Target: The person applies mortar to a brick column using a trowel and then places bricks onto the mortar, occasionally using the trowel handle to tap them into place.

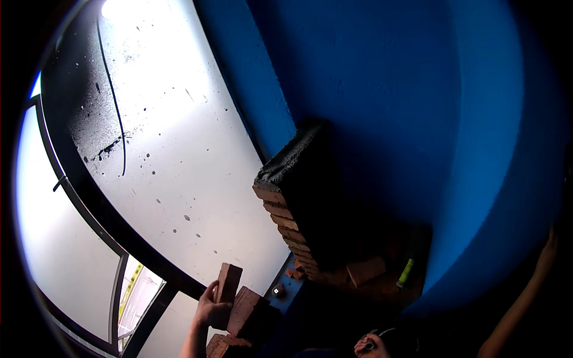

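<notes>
My left hand reaches in at the lower left, its fingers wrapped round a reddish brick that stands upright. Just beside it, a second brick leans at a tilt above another brick at the lower edge. My right hand is at the bottom, right of the middle, closed round a dark handle with a round end. The rest of that tool is lost in shadow. Farther off rises a narrow brick wall, its top coated in dark grey mortar.
Blue walls surround the brickwork; a mortar-spattered white panel and framed window are left. On the floor lie a brick, broken pieces and a yellow-green object. A bare arm, owner unclear, reaches up at right.
</notes>
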Demonstrator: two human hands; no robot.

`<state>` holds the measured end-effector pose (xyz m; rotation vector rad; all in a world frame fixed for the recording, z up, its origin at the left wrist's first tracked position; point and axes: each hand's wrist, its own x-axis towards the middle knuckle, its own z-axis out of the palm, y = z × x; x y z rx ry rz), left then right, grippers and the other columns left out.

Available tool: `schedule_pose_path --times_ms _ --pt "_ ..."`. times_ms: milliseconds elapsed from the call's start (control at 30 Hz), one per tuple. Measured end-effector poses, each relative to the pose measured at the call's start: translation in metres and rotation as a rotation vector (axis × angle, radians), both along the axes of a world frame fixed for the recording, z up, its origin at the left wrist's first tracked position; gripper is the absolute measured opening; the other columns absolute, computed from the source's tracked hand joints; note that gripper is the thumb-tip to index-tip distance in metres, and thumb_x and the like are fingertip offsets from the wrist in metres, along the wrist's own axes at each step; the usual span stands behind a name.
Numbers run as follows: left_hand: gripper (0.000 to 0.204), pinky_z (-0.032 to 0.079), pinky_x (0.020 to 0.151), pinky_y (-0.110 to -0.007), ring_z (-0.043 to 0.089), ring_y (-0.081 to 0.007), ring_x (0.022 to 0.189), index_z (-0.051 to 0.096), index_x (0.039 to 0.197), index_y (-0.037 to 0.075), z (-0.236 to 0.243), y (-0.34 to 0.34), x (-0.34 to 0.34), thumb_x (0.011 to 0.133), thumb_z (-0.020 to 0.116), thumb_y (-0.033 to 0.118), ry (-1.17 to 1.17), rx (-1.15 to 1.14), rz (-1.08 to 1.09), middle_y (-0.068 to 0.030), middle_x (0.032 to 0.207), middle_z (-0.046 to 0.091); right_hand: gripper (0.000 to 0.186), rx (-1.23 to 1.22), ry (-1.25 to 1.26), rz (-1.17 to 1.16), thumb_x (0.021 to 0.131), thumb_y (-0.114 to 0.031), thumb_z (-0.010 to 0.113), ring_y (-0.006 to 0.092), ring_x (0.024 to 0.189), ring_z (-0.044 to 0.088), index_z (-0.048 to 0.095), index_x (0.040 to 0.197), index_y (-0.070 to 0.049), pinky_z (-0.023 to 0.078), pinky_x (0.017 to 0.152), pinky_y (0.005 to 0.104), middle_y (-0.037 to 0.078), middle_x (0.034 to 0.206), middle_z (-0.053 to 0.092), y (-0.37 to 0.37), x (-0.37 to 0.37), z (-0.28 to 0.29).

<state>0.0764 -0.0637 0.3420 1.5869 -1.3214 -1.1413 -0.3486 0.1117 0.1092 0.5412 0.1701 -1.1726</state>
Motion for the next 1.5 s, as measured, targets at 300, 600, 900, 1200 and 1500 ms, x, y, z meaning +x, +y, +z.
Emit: schedule_pose_path --times_ms 300,600,900,1200,1500 --pt "0.089 0.054 0.079 -0.036 0.065 -0.0253 0.090 0.032 0.145 0.005 0.229 -0.104 -0.105 0.069 0.078 0.012 -0.179 -0.356 -0.332 -0.0199 0.106 0.062 0.010 -0.137 -0.052 -0.146 0.088 -0.007 0.058 0.0142 0.065 0.051 0.068 0.088 -0.009 0.047 0.058 0.0281 0.000 0.064 0.051 0.002 0.001 0.000" --pt "0.095 0.057 0.081 -0.039 0.064 -0.0314 0.101 0.033 0.146 0.007 0.276 -0.227 -0.235 0.067 0.084 0.024 -0.238 -0.234 -0.433 -0.0290 0.125 0.053 0.010 -0.207 0.916 -0.393 0.088 -0.009 0.057 0.0139 0.065 0.051 0.067 0.088 -0.009 0.047 0.057 0.0281 0.000 0.064 0.051 0.019 -0.091 0.112" --pt "0.096 0.041 0.104 -0.049 0.041 -0.0351 0.132 0.023 0.149 0.012 0.247 -0.299 -0.290 0.076 0.078 0.040 -0.569 -0.111 -0.471 -0.0248 0.146 0.035 0.009 0.126 2.006 -0.984 0.088 -0.010 0.057 0.0137 0.065 0.051 0.066 0.088 -0.009 0.047 0.057 0.0281 0.000 0.064 0.051 0.025 -0.351 0.295" --pt "0.095 0.036 0.106 -0.050 0.038 -0.0352 0.134 0.021 0.150 0.015 0.239 -0.299 -0.313 0.077 0.075 0.043 -0.936 -0.309 -0.702 -0.0227 0.147 0.034 0.009 0.187 2.041 -0.911 0.089 -0.011 0.057 0.0135 0.065 0.051 0.066 0.087 -0.009 0.046 0.057 0.0282 0.000 0.064 0.051 0.023 -0.374 0.291" --pt "0.094 0.032 0.108 -0.052 0.035 -0.0353 0.136 0.020 0.150 0.017 0.226 -0.302 -0.298 0.078 0.072 0.046 -1.078 -0.450 -0.816 -0.0205 0.148 0.034 0.010 0.204 2.031 -0.900 0.089 -0.012 0.057 0.0132 0.066 0.051 0.065 0.087 -0.009 0.046 0.057 0.0282 0.000 0.064 0.051 0.030 -0.373 0.291"
